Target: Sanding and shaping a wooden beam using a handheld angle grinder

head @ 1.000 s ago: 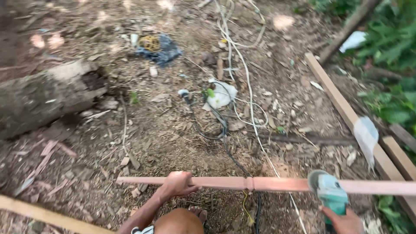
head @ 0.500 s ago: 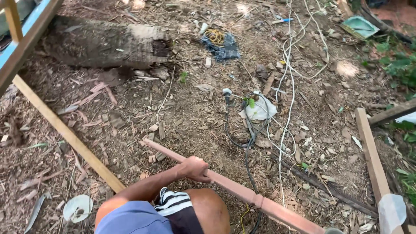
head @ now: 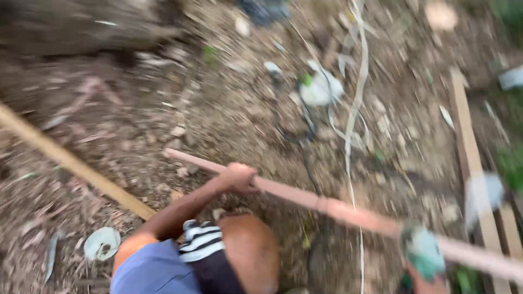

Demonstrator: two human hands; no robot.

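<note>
Here, the left hand (head: 238, 178) wraps a long, smooth reddish pole (head: 338, 209) — right hand (head: 422, 272) blurred, grip unclear.

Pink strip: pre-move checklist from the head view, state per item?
1. Left hand closed around the pink strip: ok.
2. Right hand at the teal tool on the strip: grip cannot tell, blurred.
3. Strip's far end off the ground: cannot tell.
4. White cord and dark cable crossing under the strip: not ok.
5. Tan stick apart from the strip: ok.
6. Frame sharp enough to judge: not ok.
</note>
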